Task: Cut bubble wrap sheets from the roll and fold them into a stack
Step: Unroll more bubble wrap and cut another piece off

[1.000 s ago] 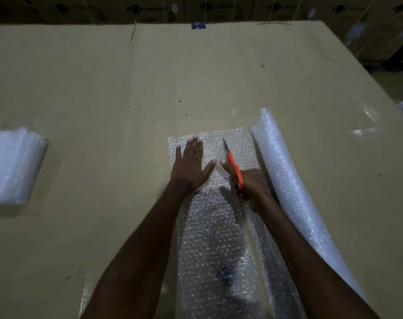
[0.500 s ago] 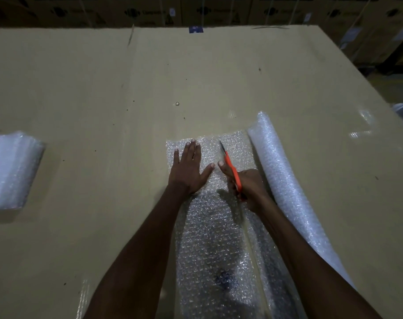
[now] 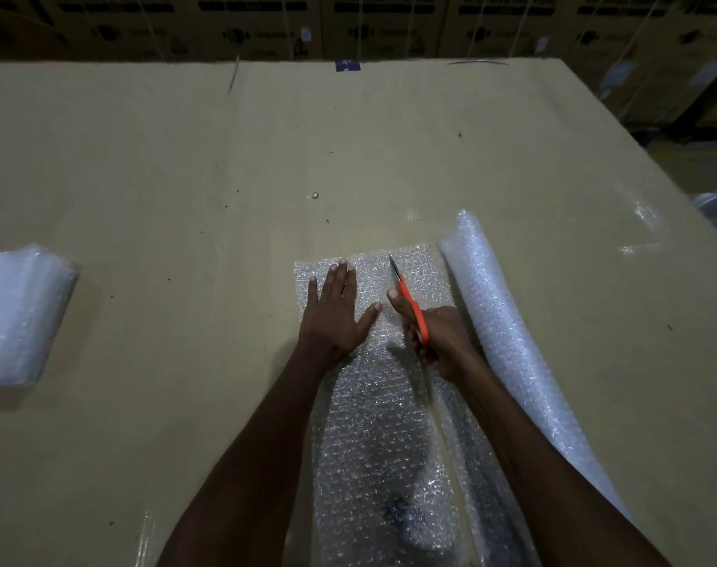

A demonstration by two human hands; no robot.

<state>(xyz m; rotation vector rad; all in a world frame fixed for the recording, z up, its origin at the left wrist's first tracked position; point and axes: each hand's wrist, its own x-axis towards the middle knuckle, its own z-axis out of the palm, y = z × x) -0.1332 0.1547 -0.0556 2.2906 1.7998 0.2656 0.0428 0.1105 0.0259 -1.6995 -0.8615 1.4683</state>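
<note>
Bubble wrap sheet (image 3: 373,435) flat on table (image 3: 185,157), cut nearly through. Left hand (image 3: 336,311) spread, pressing it; right hand (image 3: 438,341) grips scissors (image 3: 410,304). Roll (image 3: 508,333) beside. Stack (image 3: 17,313) far left; folding remains.

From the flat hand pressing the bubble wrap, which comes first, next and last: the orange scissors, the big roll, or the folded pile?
Measured from the left hand in the head view:
1. Orange-handled scissors, just to its right, gripped by the right hand.
2. Clear bubble wrap roll, further right, beyond the scissors.
3. Folded stack of bubble wrap sheets, far off at the table's left edge.
</note>
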